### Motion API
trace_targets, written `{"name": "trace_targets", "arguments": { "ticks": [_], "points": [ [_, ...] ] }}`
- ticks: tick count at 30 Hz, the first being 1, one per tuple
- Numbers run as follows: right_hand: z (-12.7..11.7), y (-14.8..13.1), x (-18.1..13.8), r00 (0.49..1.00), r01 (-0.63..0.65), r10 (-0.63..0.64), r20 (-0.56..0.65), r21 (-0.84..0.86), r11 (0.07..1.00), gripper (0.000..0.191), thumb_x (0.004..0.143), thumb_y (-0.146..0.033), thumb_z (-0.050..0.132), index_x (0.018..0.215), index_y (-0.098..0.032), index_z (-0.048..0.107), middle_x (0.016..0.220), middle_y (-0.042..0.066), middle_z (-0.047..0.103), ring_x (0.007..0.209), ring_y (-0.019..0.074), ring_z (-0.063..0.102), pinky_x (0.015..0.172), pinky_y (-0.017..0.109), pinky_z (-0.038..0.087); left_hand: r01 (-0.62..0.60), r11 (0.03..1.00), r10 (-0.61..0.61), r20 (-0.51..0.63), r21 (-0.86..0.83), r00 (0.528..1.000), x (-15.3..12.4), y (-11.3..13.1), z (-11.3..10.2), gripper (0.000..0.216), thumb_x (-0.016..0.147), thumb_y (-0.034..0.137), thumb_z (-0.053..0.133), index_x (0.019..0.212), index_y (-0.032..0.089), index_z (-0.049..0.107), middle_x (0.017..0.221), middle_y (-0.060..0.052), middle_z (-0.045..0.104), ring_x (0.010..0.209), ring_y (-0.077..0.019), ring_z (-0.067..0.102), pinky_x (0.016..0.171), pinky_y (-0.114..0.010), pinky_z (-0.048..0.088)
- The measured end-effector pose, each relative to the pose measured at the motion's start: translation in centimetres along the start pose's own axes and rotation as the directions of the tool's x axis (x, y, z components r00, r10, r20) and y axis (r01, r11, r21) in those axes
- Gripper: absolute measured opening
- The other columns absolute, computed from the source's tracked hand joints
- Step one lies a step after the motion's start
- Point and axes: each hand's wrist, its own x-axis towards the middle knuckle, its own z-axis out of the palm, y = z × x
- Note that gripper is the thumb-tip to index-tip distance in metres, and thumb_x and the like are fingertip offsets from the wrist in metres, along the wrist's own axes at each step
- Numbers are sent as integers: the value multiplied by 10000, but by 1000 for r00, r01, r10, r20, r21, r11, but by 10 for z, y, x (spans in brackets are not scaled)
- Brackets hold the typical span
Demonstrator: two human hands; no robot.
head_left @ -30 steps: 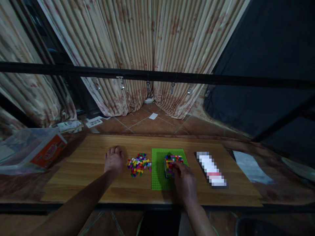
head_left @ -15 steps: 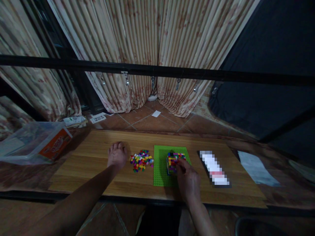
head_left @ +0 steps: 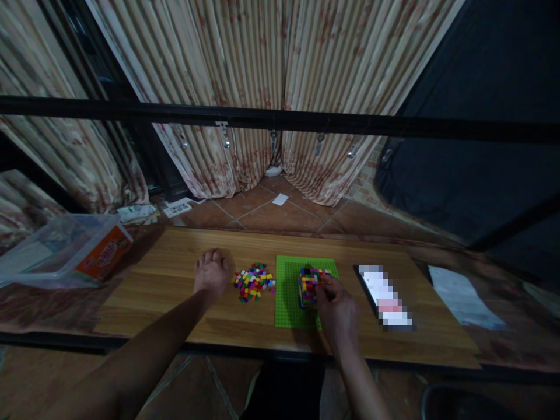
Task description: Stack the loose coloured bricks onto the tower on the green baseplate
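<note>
A green baseplate (head_left: 287, 294) lies on the wooden table (head_left: 175, 291). On it stands a block of many-coloured small bricks (head_left: 310, 283). My right hand (head_left: 338, 312) is at the block's near right corner, fingers pinched against its top; what they pinch is too small to make out. A loose heap of coloured bricks (head_left: 254, 282) lies left of the baseplate. My left hand (head_left: 210, 273) rests on the table just left of the heap, fingers curled loosely, with nothing seen in it.
A clear plastic box with an orange label (head_left: 70, 249) sits at the table's left end. A blurred flat rectangle (head_left: 385, 296) lies right of the baseplate, a pale sheet (head_left: 461, 297) farther right. A black bar (head_left: 280, 121) crosses the view; curtains hang behind.
My right hand has shifted slightly along the brick block toward its right corner. The left hand stays put. The camera has drifted a little.
</note>
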Motion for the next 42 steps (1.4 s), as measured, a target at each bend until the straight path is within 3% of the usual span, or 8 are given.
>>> {"name": "trace_targets", "arguments": {
  "ticks": [6, 13, 21, 25, 32, 35, 38, 42],
  "points": [
    [0, -6, 3, 999, -50, 50, -1, -43, 998, 413, 824, -347, 501, 1122, -130, 686, 876, 117, 767, 774, 264, 705, 658, 329, 459, -8, 1000, 8, -1, -3, 1000, 0, -1, 1, 445, 908, 296, 358, 1256, 118, 570, 1315, -157, 569, 1199, -310, 485, 1016, -461, 372],
    [-1, -7, 4, 1000, -22, 21, -13, -62, 998, 429, 825, -363, 482, 1112, -124, 692, 854, 120, 763, 717, 252, 690, 614, 317, 434, 1, 1000, -1, -4, -19, 1000, 0, -1, 4, 442, 911, 293, 363, 1263, 120, 567, 1309, -161, 571, 1210, -300, 481, 1023, -452, 367],
    [7, -3, 2, 1000, -5, 5, 3, -31, 1000, 425, 840, -343, 437, 1084, -110, 695, 957, 159, 750, 834, 271, 699, 707, 351, 478, 5, 1000, -5, -14, -8, 1000, -1, -1, 4, 437, 918, 295, 360, 1266, 125, 563, 1311, -155, 571, 1197, -300, 491, 1013, -450, 371],
    [6, 0, 3, 1000, -4, 4, 18, -6, 1000, 423, 841, -362, 469, 1104, -112, 687, 884, 138, 757, 796, 266, 704, 676, 338, 482, 9, 1000, -9, 6, -4, 1000, 0, 0, 2, 441, 917, 293, 351, 1258, 119, 569, 1317, -150, 570, 1197, -310, 484, 1011, -452, 372],
    [-1, -2, -12, 988, -11, 44, -150, 216, 976, 433, 841, -483, 554, 1017, -114, 697, 916, 166, 751, 792, 270, 713, 677, 350, 528, 14, 1000, -13, 9, -18, 1000, -1, 2, -1, 429, 905, 284, 358, 1235, 126, 583, 1301, -157, 576, 1186, -305, 486, 1009, -459, 363],
    [3, -8, -30, 991, 48, -15, -130, 255, 966, 384, 876, -456, 540, 1031, -143, 699, 966, 141, 745, 830, 244, 703, 740, 351, 537, 12, 1000, -12, 0, -20, 1000, -3, 2, 0, 425, 910, 282, 353, 1230, 129, 585, 1300, -153, 577, 1193, -300, 481, 1008, -448, 363],
    [17, -17, -49, 989, 148, -146, -24, 236, 960, 310, 917, -386, 498, 1009, -176, 706, 985, 111, 734, 841, 213, 683, 772, 333, 531, 14, 1000, -14, -6, -23, 1000, -4, 3, -1, 420, 909, 283, 363, 1226, 125, 589, 1293, -159, 579, 1192, -299, 482, 1012, -448, 362],
    [46, -31, -62, 945, 289, -305, 118, 133, 948, 289, 942, -247, 424, 979, -191, 705, 915, 86, 718, 842, 203, 663, 754, 307, 516, 20, 999, -19, 10, -33, 1000, -3, 3, -3, 408, 908, 275, 370, 1213, 121, 593, 1288, -157, 582, 1186, -298, 490, 1017, -449, 364]
  ]
}}
